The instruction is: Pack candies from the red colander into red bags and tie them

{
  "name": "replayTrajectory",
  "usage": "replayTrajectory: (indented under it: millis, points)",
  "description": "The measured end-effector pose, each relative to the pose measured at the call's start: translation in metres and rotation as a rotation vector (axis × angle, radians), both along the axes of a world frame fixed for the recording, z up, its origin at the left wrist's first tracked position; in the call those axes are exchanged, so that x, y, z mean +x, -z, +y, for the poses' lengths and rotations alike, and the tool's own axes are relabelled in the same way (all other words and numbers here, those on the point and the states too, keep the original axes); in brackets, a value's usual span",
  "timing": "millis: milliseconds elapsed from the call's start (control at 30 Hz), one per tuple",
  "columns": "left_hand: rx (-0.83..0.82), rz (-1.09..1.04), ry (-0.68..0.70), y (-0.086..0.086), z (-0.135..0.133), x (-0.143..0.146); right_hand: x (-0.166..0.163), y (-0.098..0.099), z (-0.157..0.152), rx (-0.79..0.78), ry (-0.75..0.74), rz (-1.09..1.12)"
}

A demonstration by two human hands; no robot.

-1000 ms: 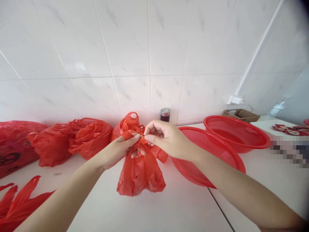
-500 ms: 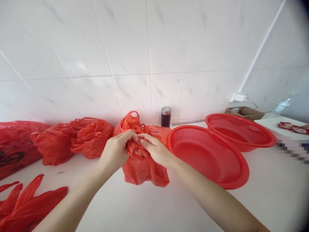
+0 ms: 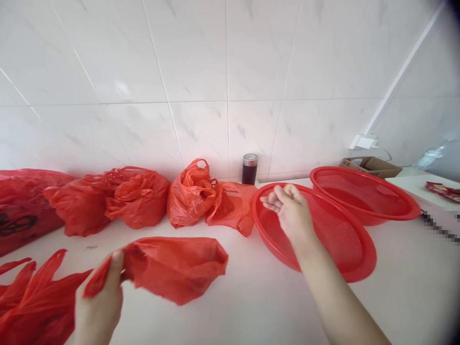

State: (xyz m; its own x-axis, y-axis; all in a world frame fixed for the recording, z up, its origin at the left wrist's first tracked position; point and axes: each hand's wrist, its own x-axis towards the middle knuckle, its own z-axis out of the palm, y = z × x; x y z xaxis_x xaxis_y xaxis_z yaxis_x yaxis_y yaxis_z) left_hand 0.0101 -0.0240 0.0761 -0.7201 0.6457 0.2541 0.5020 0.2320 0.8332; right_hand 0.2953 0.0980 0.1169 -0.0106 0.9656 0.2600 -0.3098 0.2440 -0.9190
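At the far left, a large red plastic bag with a dark printed mark (image 3: 21, 211) is lying on the white worktop (image 3: 201, 326), and nearer, a deep-red plastic bag with pointed handles (image 3: 43, 309) is spreading out. A bunched red plastic bag (image 3: 84, 206) is sitting along the tiled wall (image 3: 194, 52). In front, the left hand (image 3: 100, 302) is grasping a thin, empty-looking red plastic bag (image 3: 179, 268), its fingers closing around one gathered end while the rest is stretching rightward above the worktop's middle. Behind that, a crumpled, rounded red plastic bag (image 3: 140, 201) and a full red plastic bag with a raised handle loop (image 3: 189, 201) are standing, and a flatter red plastic bag (image 3: 235, 206) is lying just beside them. A dark cylindrical flask with a silver lid (image 3: 249, 168) is standing near the wall. The right hand (image 3: 290, 215) is hovering over a red perforated plastic basin (image 3: 347, 239), its fingers curling loosely, released. Farther right, a second red perforated basin (image 3: 366, 194) is resting before an open brown cardboard box (image 3: 373, 166).
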Motion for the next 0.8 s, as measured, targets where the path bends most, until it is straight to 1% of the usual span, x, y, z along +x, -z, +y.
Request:
replayTrajectory:
  millis: [33, 67, 167, 200, 300, 367, 467, 500, 567, 633, 733, 800]
  points:
    - [0.022, 0.006, -0.049, 0.003, -0.006, -0.001, -0.001, 0.001, -0.002, -0.002, 0.026, -0.003]
    - [0.05, 0.018, -0.021, 0.003, -0.009, 0.002, -0.007, 0.001, -0.006, 0.011, -0.026, -0.062]
    - [0.144, 0.034, 0.201, -0.008, -0.008, 0.024, -0.043, 0.002, -0.028, 0.112, -0.317, -0.325]
    - [0.167, 0.039, 0.266, -0.012, -0.006, 0.031, -0.056, 0.004, -0.035, 0.119, -0.384, -0.375]
    - [0.212, 0.087, 0.435, -0.017, 0.0, 0.039, -0.081, 0.014, -0.041, 0.094, -0.491, -0.412]
    - [0.221, 0.085, 0.476, -0.015, 0.0, 0.036, -0.085, 0.024, -0.035, 0.151, -0.571, -0.431]
    - [0.176, -0.009, 0.459, -0.011, -0.004, 0.031, -0.083, 0.032, -0.026, 0.292, -0.685, -0.468]
    - [0.15, -0.044, 0.482, -0.011, -0.005, 0.03, -0.082, 0.033, -0.025, 0.324, -0.709, -0.475]
    - [0.106, -0.111, 0.57, -0.011, -0.006, 0.028, -0.081, 0.031, -0.024, 0.356, -0.745, -0.493]
    - [0.101, -0.21, 0.633, -0.013, -0.006, 0.027, -0.082, 0.029, -0.025, 0.335, -0.758, -0.513]
    - [0.126, -0.349, 0.62, -0.013, -0.003, 0.029, -0.083, 0.029, -0.03, 0.243, -0.696, -0.506]
    - [0.126, -0.349, 0.612, -0.011, -0.002, 0.033, -0.082, 0.031, -0.033, 0.204, -0.631, -0.467]
